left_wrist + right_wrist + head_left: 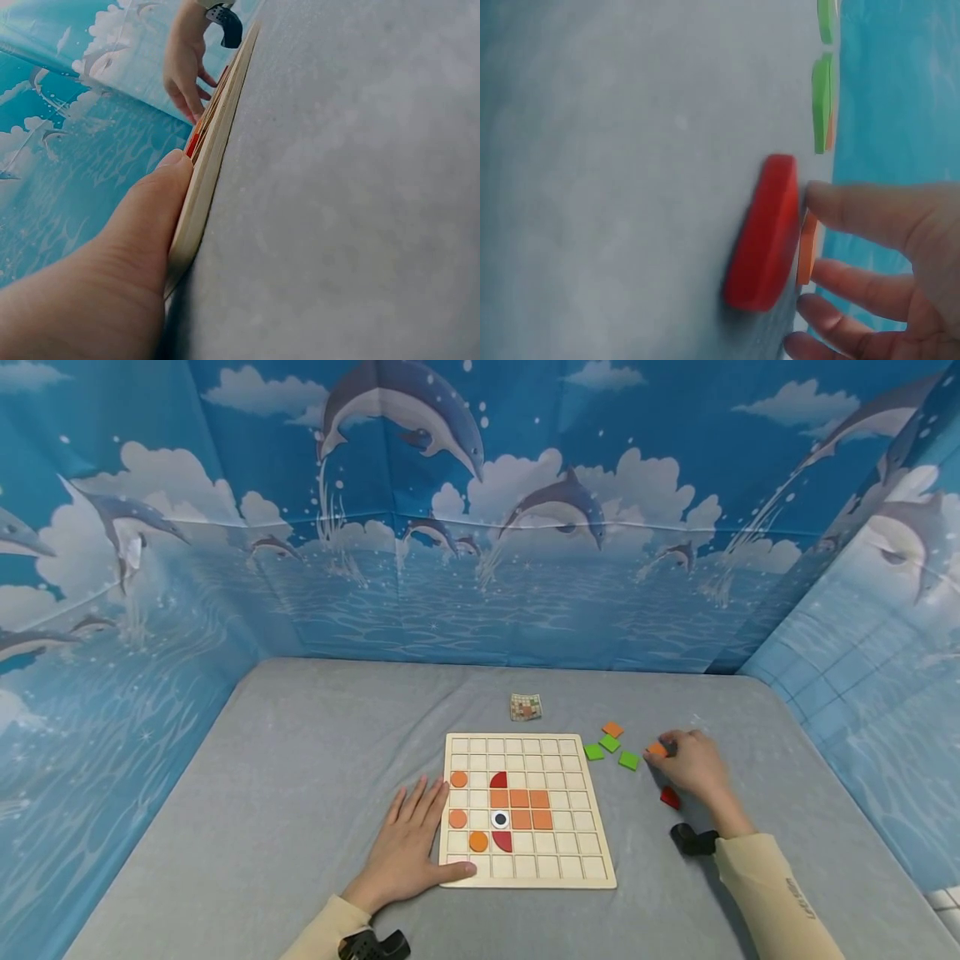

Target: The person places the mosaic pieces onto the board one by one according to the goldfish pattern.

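Where hands [408, 839] [696, 764] intervene, board [570, 867], orange tile [657, 749] part-hidden

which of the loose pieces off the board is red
The red piece just below the right hand in the head view: the only red one off the board; the others are green squares and orange squares.

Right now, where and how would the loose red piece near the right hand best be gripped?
Probably by its opposite side edges, pinched from above by the right hand, the nearer one. The loose red piece lies flat on the grey cloth, its thick edges exposed, and no other piece touches it.
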Demonstrator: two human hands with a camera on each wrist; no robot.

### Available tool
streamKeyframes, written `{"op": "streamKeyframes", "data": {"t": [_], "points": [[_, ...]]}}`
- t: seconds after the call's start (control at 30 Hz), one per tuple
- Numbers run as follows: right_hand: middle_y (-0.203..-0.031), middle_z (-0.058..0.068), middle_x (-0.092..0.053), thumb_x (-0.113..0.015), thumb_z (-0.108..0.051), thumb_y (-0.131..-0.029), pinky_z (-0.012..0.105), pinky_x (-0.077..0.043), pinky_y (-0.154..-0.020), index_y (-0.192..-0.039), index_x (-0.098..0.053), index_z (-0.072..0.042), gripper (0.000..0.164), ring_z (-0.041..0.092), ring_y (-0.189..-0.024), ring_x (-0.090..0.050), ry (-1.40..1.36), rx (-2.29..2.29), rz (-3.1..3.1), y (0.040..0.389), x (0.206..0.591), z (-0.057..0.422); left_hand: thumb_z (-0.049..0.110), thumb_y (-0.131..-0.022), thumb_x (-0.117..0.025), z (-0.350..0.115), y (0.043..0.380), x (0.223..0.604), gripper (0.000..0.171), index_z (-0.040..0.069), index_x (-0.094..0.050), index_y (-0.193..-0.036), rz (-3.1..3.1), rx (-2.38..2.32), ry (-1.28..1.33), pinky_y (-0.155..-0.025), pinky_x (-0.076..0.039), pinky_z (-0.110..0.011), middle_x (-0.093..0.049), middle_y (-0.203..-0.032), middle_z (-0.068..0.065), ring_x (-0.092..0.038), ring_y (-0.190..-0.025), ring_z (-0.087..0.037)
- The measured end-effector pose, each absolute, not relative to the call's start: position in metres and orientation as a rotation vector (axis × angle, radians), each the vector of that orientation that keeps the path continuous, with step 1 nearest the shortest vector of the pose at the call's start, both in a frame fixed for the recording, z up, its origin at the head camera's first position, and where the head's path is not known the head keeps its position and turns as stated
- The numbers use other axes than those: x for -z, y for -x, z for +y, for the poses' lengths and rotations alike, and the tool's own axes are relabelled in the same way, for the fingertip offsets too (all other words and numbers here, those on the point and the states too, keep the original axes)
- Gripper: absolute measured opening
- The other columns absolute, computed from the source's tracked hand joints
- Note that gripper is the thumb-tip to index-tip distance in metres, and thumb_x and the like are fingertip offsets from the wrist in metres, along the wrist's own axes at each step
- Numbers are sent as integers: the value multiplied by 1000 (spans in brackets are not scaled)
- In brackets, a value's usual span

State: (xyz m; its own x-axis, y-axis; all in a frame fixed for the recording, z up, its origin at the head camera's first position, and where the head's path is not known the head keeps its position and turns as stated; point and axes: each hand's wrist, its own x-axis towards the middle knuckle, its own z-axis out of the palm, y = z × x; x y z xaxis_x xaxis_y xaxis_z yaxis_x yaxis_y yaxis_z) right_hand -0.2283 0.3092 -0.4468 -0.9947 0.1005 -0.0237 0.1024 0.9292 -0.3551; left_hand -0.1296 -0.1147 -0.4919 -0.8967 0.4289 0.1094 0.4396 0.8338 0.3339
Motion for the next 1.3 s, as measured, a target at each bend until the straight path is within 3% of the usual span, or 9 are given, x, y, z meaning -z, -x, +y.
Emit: {"op": "streamKeyframes", "data": {"t": [0.27,0.93,1.3], "points": [[-90,23,-60,-71,-21,-84,46,-48,-66,-101,-60,12,39,34,-78,-55,-207,607,3019,228,446,313,84,-73,-45,-115,127,492,114,5,-20,-152,-2978,567,706,-113,-2,-46,-19,-156,-8,-7,-143,-26],[-82,12,-55,-71,-18,-84,31,-40,-53,-96,-54,0,27,25,-71,-49,-329,865,2846,227,439,316,85,-73,-43,-114,129,492,114,7,-18,-152,-2997,578,691,-113,1,-44,-17,-156,-6,-5,-143,-24],[-74,8,-52,-70,-17,-86,32,-38,-51,-91,-56,1,23,22,-63,-47,-277,944,2872,219,437,315,86,-72,-42,-114,130,491,115,7,-17,-152,-3009,565,686,-113,1,-44,-16,-157,-6,-4,-143,-24]]}}
